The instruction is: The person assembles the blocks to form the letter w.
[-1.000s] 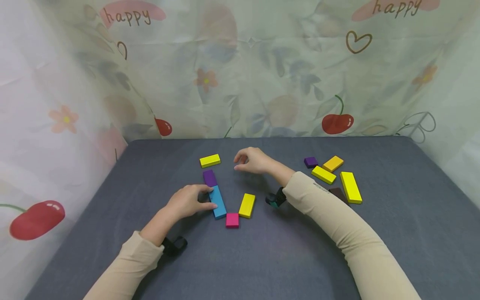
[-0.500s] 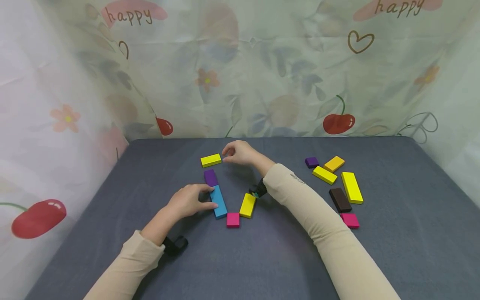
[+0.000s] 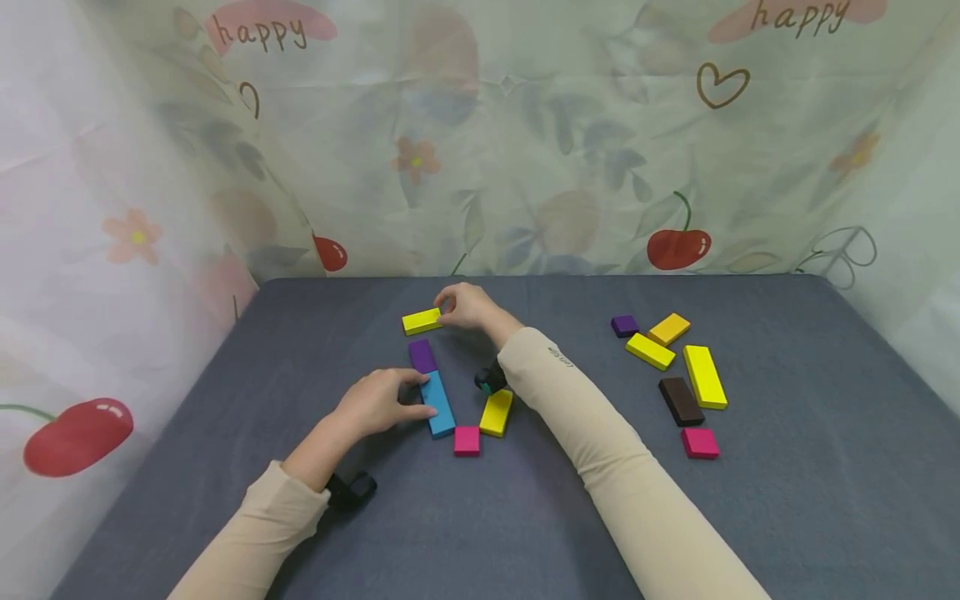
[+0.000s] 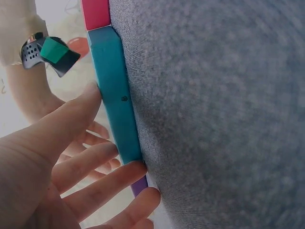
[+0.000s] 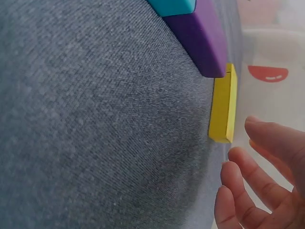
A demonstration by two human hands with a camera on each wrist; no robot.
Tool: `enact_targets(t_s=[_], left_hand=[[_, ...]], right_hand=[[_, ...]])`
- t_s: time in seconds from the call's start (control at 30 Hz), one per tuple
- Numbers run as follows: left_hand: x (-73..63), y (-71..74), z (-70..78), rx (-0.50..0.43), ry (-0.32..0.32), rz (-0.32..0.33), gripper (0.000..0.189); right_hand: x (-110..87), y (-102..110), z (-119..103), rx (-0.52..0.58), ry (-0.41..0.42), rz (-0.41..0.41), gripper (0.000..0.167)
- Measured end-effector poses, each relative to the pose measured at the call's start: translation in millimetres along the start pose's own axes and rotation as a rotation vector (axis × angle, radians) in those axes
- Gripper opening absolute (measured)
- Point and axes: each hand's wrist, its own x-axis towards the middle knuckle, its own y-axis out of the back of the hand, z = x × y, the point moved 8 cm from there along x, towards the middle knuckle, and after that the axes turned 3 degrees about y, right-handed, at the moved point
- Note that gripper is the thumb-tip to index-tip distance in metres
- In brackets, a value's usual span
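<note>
Right hand (image 3: 468, 306) nearer edge of far yellow block (image 3: 420, 322)

An oblong blue block (image 3: 441, 402) lies flat, a yellow block (image 3: 422, 322) crosswise beyond it.

- Table (image 3: 465, 533): dk grey woven top, far corners rounded.
- L side: far yellow blk (image 3: 421, 322), flat, just beyond purple blk (image 3: 422, 356).
- Purple one end-to-end w/ longer blue blk (image 3: 441, 414); sm. dk spot on blue.
- Nr end of row: sq. pink blk (image 3: 467, 442), btwn blue & near yellow blk (image 3: 496, 413), which slants away.
- R side, far end: sm. dk purple blk (image 3: 624, 326), orange blk (image 3: 669, 329), mid yellow blk (image 3: 650, 351), clustered.
- Nearer on R: long yellow blk (image 3: 705, 377) beside dk brown blk (image 3: 681, 401); 2nd pink blk (image 3: 701, 443) just below brown.
</note>
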Motion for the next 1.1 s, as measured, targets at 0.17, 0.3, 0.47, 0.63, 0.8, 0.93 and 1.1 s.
enact_targets(t_s=[0.17,0.3,0.47,0.63,0.8,0.93,1.1], left_hand=[[0.0,0.3,0.6,-0.001,0.0,0.001,0.059],[-0.3,0.5,1.0,-0.001,-0.005,0.005,0.059],[-0.8,0.9,1.8,-0.004,-0.013,0.009,0.059],[-0.9,1.2,1.4,-0.005,-0.012,0.011,0.058],[-1.0,1.5,2.3,0.0,-0.016,0.013,0.058],[-1.2,1.8,2.4,0.0,-0.018,0.017,0.058],[-1.9,2.0,2.3,-0.003,-0.02,0.022,0.058]], right_hand=[[3.0,-6.5,0.0,-0.008,-0.028,-0.019,0.04],[6.7,-11.8,1.1,-0.021,-0.058,-0.037,0.044],[11.0,-16.6,6.1,-0.039,-0.101,-0.045,0.048],[13.6,-18.3,7.0,-0.051,-0.109,-0.055,0.051],[11.1,-16.8,5.4,-0.063,-0.107,-0.044,0.049],[8.5,-15.1,4.4,-0.085,-0.117,0.004,0.044],[8.2,-14.5,3.7,-0.154,-0.155,0.033,0.041]])
